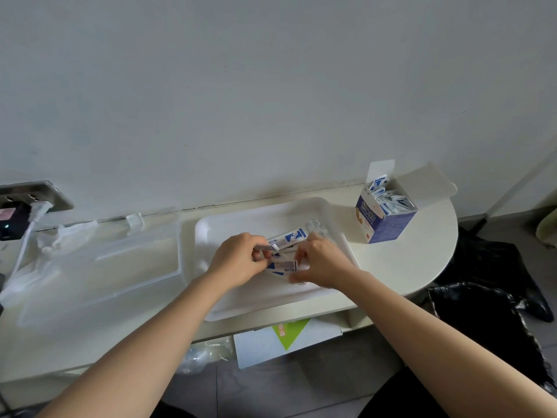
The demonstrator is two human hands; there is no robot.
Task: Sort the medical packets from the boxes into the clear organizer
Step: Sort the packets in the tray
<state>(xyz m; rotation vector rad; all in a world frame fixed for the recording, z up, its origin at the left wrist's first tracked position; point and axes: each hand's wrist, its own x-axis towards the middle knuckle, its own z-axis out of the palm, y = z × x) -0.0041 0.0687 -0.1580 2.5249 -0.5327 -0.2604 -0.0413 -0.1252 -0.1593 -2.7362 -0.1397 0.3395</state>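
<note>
Both hands worked over the shallow white plastic tray mid-table on the pale round-ended table: left hand pinched a few small white-and-blue paper packets, and right hand, fingers curled, gripped more from the same pile. Open blue-and-white cardboard box, full of packets, stood near the table's far right edge, apart from the tray. Clear plastic organizer lay toward the left edge, just beside the tray.
</note>
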